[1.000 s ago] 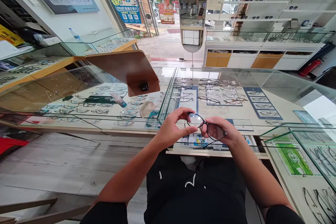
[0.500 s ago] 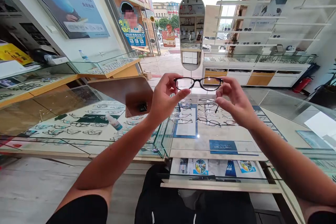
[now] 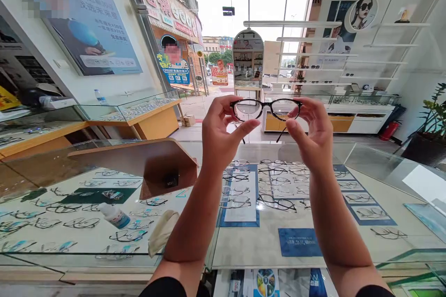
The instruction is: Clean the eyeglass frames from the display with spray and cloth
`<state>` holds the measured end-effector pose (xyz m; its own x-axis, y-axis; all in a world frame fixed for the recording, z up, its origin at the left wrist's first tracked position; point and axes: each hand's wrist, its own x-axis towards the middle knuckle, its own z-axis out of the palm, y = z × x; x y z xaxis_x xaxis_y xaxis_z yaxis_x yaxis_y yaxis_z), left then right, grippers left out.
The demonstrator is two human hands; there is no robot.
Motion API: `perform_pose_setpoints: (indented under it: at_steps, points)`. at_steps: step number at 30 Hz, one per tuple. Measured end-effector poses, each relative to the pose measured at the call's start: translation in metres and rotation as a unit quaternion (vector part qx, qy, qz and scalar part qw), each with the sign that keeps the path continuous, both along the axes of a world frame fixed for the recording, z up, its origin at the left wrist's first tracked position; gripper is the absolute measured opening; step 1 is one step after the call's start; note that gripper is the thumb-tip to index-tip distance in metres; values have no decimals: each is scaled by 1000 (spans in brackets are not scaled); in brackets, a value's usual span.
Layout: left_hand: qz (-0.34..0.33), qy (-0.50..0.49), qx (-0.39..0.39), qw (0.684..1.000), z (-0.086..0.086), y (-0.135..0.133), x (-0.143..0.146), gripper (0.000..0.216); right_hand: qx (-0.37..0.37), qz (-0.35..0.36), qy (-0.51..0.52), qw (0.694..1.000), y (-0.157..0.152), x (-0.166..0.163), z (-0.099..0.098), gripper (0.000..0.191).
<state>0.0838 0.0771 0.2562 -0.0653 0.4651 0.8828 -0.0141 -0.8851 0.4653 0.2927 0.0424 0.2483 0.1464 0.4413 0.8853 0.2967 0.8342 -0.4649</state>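
Note:
I hold a pair of black-framed glasses [image 3: 266, 107] up at eye height with both hands. My left hand [image 3: 219, 137] pinches the left lens rim between thumb and fingers. My right hand [image 3: 310, 132] pinches the right rim the same way. The lenses face me and the temples hang open below the frame. Beneath my arms lies a glass display counter [image 3: 244, 241] with several rows of spectacle frames inside.
A small spray bottle [image 3: 113, 216] and a folded cloth [image 3: 162, 236] lie on the counter at left, near a tilted brown mirror stand [image 3: 163, 164]. More glass cases stand left and right, with wall shelves [image 3: 334, 62] of glasses and a potted plant [image 3: 434, 120] at far right.
Both hands lifted the glasses from lap height to eye level and turned them level; my view tilted upward toward the shop entrance.

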Motion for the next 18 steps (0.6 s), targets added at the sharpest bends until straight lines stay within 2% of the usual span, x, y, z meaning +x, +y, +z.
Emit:
perform_pose_setpoints:
  at_steps: [8,14,18]
  points:
    - [4,18,-15,1000,-12,11,-5,50,-32,-68,-66,995,-8,9,-4,43]
    - [84,40,-9,996,-14,12,-9,52,-34,-142,-121,982,-16,12,-3,49]
    - [119,45,-4,992,-14,10,-7,55,-38,-157,-136,977,-14,12,-3,49]
